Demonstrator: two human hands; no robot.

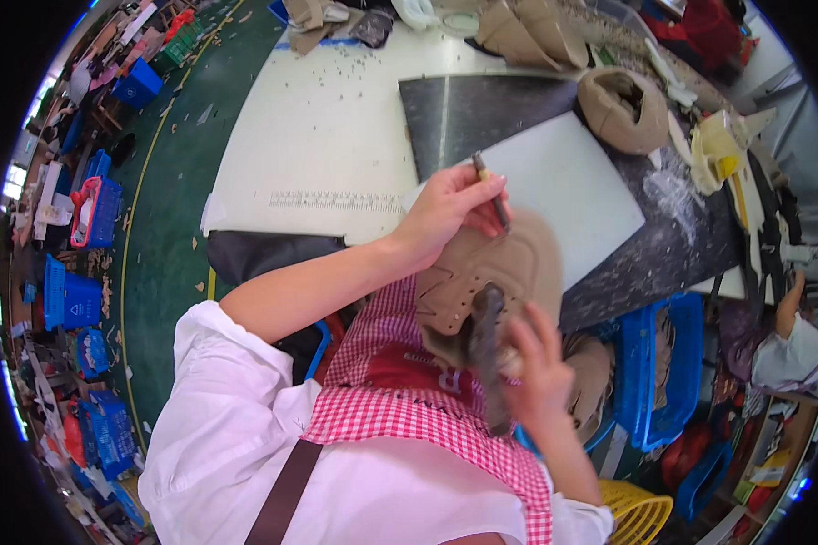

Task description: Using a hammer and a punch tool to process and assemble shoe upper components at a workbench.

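Note:
My left hand (450, 211) is closed round a slim hand punch (493, 193), dark with a pale band. Its lower end points down at a tan shoe upper (527, 250) with stitched lines and a row of small eyelet holes. My right hand (541, 377), slightly blurred, grips a dark, long-headed hammer (489, 363) over the near part of the upper. The hammer hides some of that part. Beneath the upper's far side lies a pale grey board (577, 195), which rests on a black mat (682, 245).
Tan shoe pieces (527, 32) and a rounded tan upper (623, 109) lie on the white table (282, 145). Blue baskets (641, 363) stand below its right edge, near a yellow basket (636, 509). Another person (791, 350) is at the far right.

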